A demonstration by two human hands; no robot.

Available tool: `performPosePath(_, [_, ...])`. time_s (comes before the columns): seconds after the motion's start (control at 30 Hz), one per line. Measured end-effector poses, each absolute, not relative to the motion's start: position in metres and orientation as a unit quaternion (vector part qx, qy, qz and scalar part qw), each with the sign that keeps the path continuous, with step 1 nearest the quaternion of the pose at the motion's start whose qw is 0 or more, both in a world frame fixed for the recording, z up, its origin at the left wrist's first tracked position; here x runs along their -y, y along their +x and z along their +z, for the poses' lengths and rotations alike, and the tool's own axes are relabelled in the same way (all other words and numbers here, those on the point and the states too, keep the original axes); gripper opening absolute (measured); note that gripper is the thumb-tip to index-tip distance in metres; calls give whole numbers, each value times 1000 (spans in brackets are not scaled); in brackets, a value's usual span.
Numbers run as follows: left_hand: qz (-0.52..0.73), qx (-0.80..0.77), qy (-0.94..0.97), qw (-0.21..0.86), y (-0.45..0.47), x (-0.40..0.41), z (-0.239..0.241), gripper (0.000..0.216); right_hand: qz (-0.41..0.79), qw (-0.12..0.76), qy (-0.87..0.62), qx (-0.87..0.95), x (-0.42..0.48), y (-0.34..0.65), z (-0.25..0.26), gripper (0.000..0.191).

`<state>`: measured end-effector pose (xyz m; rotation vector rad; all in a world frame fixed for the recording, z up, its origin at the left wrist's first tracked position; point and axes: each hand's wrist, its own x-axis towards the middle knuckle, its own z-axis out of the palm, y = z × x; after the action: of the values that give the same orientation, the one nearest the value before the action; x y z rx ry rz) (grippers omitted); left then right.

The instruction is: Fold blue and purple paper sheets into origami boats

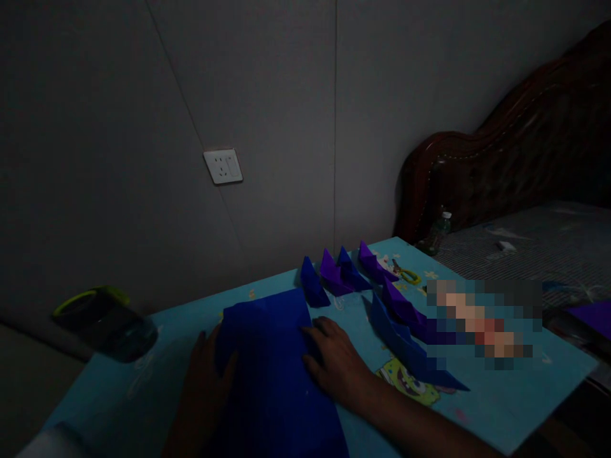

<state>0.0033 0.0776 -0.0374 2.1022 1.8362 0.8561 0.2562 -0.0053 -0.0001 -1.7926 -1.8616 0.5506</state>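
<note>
A dark blue sheet of paper (272, 369) lies flat in front of me, its far edge towards the wall. Along its left edge rests my left hand (205, 375), thumb over the paper and fingers apart. My right hand (334, 359) lies on the right edge with its fingers spread, the tips touching the sheet. To the right of the paper stand several folded paper boats, among them a dark blue boat (312, 283), a purple boat (333, 273) and a long blue boat (405, 340) close to my right hand.
A light blue cartoon-printed table (191, 324) stands against a wall with a socket (223, 166). A dark cup-like container (107, 322) with a yellow-green rim is at left. Scissors (408, 275) lie behind the boats. A bottle (439, 232) stands near the bed. A pixelated patch hides part of the right side.
</note>
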Motion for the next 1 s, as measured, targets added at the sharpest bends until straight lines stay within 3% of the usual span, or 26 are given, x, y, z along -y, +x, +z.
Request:
performPosePath(0.27, [188, -624, 757, 45, 3, -70, -36, 63, 227, 249, -644, 687, 4, 254, 3, 49])
performPosePath(0.47, [200, -626, 751, 57, 7, -69, -34, 63, 237, 238, -626, 704, 6, 253, -3, 49])
performPosePath(0.63, [291, -643, 687, 174, 11, -71, -18, 61, 233, 240, -618, 711, 6, 253, -6, 48])
performPosePath(0.8, [396, -652, 534, 365, 7, -75, 2, 68, 229, 239, -618, 713, 3, 256, -9, 52])
performPosePath(1.0, [346, -628, 484, 501, -7, -74, 14, 37, 249, 271, -603, 708, 1, 258, -7, 59])
